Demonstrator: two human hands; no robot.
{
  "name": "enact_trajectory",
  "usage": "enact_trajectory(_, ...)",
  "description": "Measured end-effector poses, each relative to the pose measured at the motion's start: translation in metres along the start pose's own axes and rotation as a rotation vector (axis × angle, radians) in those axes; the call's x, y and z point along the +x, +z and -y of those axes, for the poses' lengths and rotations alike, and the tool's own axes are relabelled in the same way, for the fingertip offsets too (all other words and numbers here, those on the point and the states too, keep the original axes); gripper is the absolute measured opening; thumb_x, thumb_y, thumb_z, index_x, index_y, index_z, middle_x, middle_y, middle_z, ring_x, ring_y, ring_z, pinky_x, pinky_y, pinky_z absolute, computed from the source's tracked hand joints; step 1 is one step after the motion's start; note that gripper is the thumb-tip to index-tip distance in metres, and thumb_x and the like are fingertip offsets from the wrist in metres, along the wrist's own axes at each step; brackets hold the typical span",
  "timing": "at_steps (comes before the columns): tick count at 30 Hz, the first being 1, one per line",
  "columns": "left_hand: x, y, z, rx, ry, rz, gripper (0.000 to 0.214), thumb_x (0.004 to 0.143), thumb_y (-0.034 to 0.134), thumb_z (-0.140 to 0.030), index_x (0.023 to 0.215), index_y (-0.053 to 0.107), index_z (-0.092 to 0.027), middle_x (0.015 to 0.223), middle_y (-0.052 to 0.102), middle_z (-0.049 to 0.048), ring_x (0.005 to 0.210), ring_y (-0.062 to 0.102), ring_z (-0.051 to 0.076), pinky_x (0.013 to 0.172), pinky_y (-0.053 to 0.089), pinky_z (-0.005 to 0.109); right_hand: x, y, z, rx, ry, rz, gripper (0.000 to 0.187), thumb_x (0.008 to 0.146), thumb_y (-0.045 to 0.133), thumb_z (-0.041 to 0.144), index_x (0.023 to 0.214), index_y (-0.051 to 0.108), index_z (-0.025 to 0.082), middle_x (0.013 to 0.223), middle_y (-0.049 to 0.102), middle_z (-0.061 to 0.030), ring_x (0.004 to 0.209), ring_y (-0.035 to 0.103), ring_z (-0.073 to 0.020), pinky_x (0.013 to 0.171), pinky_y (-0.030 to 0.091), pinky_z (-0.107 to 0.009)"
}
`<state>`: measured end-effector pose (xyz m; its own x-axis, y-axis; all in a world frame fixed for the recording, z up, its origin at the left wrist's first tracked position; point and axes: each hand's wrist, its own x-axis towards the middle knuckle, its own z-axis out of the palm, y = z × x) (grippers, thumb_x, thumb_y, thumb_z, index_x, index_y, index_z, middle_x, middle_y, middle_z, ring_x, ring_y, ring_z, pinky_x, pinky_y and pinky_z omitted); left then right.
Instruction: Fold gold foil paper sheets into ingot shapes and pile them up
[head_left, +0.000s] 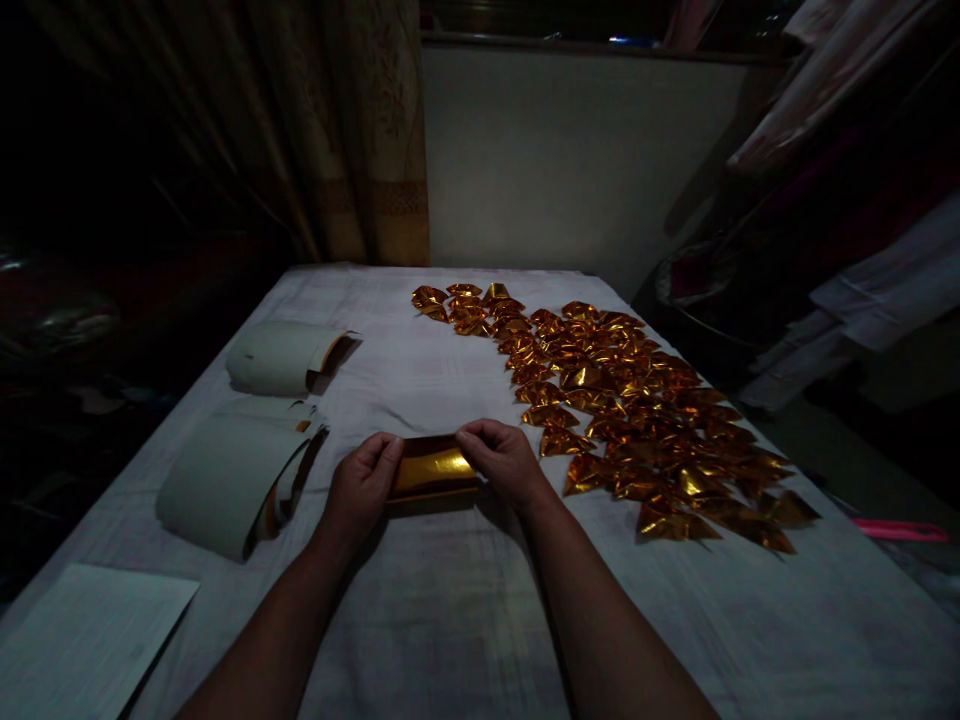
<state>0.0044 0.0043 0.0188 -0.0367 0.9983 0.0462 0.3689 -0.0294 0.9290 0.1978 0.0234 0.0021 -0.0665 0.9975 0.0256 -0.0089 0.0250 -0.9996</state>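
A shiny gold foil strip (433, 470) lies across the white cloth-covered table (465, 600) just in front of me. My left hand (361, 492) pinches its left end with curled fingers. My right hand (504, 460) grips its right end the same way. The strip bows slightly between the two hands. To the right spreads a wide band of several folded gold foil pieces (630, 400), running from the far middle of the table to its right edge.
Two curled stacks of pale foil sheets, one nearer (225, 485) and one farther (281, 357), lie on the left. A flat white sheet (82, 640) sits at the near left corner. A curtain (337, 130) and a wall stand behind; clothes hang at right.
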Motion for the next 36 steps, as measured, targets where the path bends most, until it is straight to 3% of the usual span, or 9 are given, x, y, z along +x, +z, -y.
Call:
enact_trajectory(9, -0.001, 0.000, -0.003, 0.057, 0.020, -0.010, 0.038, 0.083, 0.050, -0.056, 0.072, 0.059, -0.020, 0.066, 0.056, -0.0013, 0.067, 0.054, 0.017, 0.063, 0.044, 0.025, -0.001, 0.001, 0.002, -0.043, 0.004, -0.018, 0.035, 0.071, 0.065, 0.053, 0.064, 0.063, 0.019, 0.055, 0.048, 0.0052, 0.054, 0.042, -0.0100, 0.054, 0.036, -0.024)
enact_trajectory(14, 0.000, 0.001, 0.001, 0.108, 0.029, -0.024, 0.038, 0.084, 0.047, -0.054, 0.074, 0.061, -0.021, 0.067, 0.061, -0.0006, 0.068, 0.059, 0.018, 0.062, 0.046, 0.025, -0.001, 0.001, 0.000, -0.113, -0.032, -0.031, 0.035, 0.075, 0.061, 0.053, 0.064, 0.063, 0.019, 0.056, 0.053, 0.0036, 0.054, 0.046, -0.0112, 0.054, 0.038, -0.024)
enact_trajectory(18, -0.002, -0.001, 0.005, 0.326, 0.092, -0.068, 0.032, 0.088, 0.048, -0.047, 0.083, 0.068, -0.023, 0.078, 0.071, 0.0007, 0.076, 0.066, 0.020, 0.070, 0.049, 0.028, -0.005, 0.003, 0.000, -0.372, -0.087, -0.084, 0.030, 0.083, 0.057, 0.044, 0.070, 0.069, 0.020, 0.063, 0.064, 0.0008, 0.062, 0.057, -0.0138, 0.060, 0.040, -0.024)
enact_trajectory(24, -0.005, -0.002, 0.012, 0.724, 0.260, -0.107, 0.037, 0.090, 0.058, -0.032, 0.125, 0.064, -0.022, 0.093, 0.074, 0.0068, 0.089, 0.066, 0.027, 0.082, 0.051, 0.038, -0.009, 0.005, 0.010, -0.914, -0.057, -0.106, 0.020, 0.090, 0.062, 0.032, 0.076, 0.075, 0.025, 0.078, 0.075, -0.0012, 0.076, 0.066, -0.0162, 0.067, 0.038, -0.025)
enact_trajectory(26, -0.005, -0.002, 0.014, 0.747, 0.348, -0.094, 0.034, 0.090, 0.058, -0.027, 0.123, 0.065, -0.021, 0.102, 0.072, 0.0084, 0.096, 0.064, 0.027, 0.087, 0.051, 0.040, -0.009, 0.005, 0.012, -0.975, -0.044, -0.095, 0.017, 0.090, 0.064, 0.031, 0.078, 0.075, 0.025, 0.081, 0.076, -0.0011, 0.079, 0.066, -0.0165, 0.068, 0.037, -0.025)
enact_trajectory(30, -0.004, -0.004, 0.011, 0.783, 0.453, -0.080, 0.017, 0.089, 0.060, -0.021, 0.099, 0.073, -0.024, 0.114, 0.068, 0.0102, 0.107, 0.059, 0.029, 0.091, 0.048, 0.043, -0.009, 0.006, 0.014, -1.007, -0.028, -0.105, 0.013, 0.089, 0.067, 0.031, 0.080, 0.074, 0.025, 0.085, 0.076, -0.0014, 0.082, 0.066, -0.0170, 0.070, 0.037, -0.026)
enact_trajectory(32, -0.004, -0.005, 0.007, 0.806, 0.508, -0.012, 0.017, 0.088, 0.059, -0.017, 0.091, 0.073, -0.025, 0.113, 0.070, 0.0083, 0.107, 0.058, 0.029, 0.091, 0.045, 0.044, -0.010, 0.006, 0.014, -1.011, -0.023, -0.108, 0.011, 0.088, 0.068, 0.031, 0.080, 0.074, 0.025, 0.085, 0.075, -0.0013, 0.082, 0.065, -0.0169, 0.070, 0.037, -0.026)
enact_trajectory(36, -0.007, -0.007, -0.004, 0.831, 0.550, 0.171, 0.016, 0.089, 0.059, -0.015, 0.095, 0.071, -0.025, 0.100, 0.075, 0.0029, 0.097, 0.062, 0.026, 0.091, 0.039, 0.046, -0.009, 0.007, 0.013, -0.992, 0.001, -0.120, 0.010, 0.086, 0.069, 0.028, 0.077, 0.072, 0.024, 0.083, 0.073, -0.0008, 0.079, 0.062, -0.0162, 0.069, 0.037, -0.026)
